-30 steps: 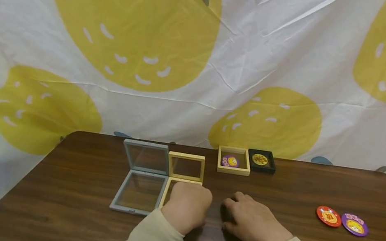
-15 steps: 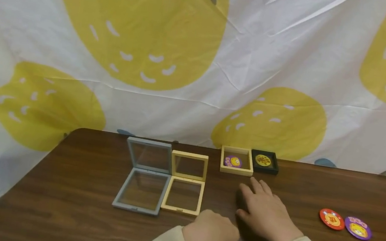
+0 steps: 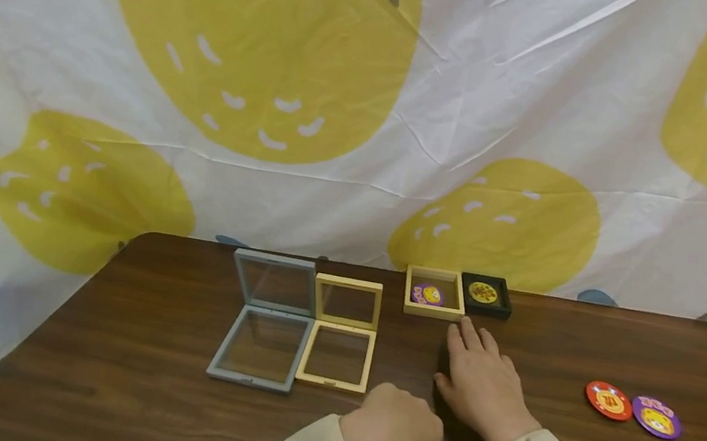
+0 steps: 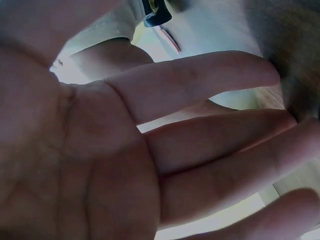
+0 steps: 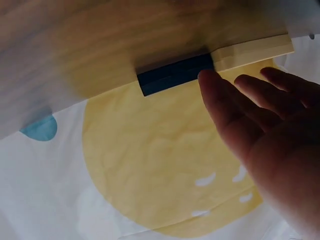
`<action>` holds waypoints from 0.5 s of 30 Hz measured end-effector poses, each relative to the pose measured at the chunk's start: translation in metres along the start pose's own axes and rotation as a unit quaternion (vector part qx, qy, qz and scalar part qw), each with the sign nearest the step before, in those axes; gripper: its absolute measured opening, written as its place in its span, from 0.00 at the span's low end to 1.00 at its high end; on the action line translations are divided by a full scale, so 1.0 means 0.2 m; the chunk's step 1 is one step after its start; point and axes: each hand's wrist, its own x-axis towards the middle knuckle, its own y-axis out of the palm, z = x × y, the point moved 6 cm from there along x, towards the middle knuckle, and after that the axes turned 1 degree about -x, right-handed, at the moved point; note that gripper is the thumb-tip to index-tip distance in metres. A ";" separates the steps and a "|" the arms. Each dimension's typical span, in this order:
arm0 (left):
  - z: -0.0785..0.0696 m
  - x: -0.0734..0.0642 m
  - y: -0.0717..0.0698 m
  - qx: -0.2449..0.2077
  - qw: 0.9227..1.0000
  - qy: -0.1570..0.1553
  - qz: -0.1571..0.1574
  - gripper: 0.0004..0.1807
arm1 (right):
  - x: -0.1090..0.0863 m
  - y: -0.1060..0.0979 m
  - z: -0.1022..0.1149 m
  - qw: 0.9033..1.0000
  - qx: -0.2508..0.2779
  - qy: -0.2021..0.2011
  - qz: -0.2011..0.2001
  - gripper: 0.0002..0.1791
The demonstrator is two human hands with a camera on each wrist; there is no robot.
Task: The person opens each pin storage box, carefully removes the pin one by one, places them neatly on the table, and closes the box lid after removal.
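The light wooden box (image 3: 433, 312) sits at the far side of the counter (image 3: 128, 400), slightly right of the middle, with a small purple disc (image 3: 428, 295) inside. Against its right side is the black box (image 3: 487, 311), holding a gold disc (image 3: 483, 293). The right hand (image 3: 486, 389) lies just on their near side, grip wide, fingers straight; whether a fingertip touches the wooden box cannot be told. Nearer and to the left, the left hand (image 3: 393, 434) has a loose, wide grip, fingers extended. Farther left, the yellow frame (image 3: 331, 382) and larger grey frame (image 3: 249, 381) sit side by side, lids raised. At right lie a red badge (image 3: 608, 401) and a purple badge (image 3: 656, 417).
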 end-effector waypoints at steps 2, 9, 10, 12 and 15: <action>0.00 0.00 0.00 0.001 1.000 -0.001 0.003 0.19 | 0.01 0.00 0.00 1.000 0.001 -0.003 0.001 0.37; -0.02 0.01 0.01 -0.007 1.000 0.011 0.004 0.16 | 0.05 0.01 0.02 0.999 0.009 -0.051 0.016 0.39; -0.02 0.01 0.01 -0.007 1.000 0.013 0.002 0.16 | 0.06 0.02 0.02 0.998 0.010 -0.055 0.027 0.39; -0.02 0.01 0.00 -0.003 1.000 0.014 -0.006 0.16 | 0.06 0.03 0.02 0.997 0.012 -0.058 0.053 0.37; -0.02 0.01 0.00 0.008 1.000 0.015 -0.018 0.16 | 0.06 0.04 0.02 0.995 0.017 -0.061 0.075 0.36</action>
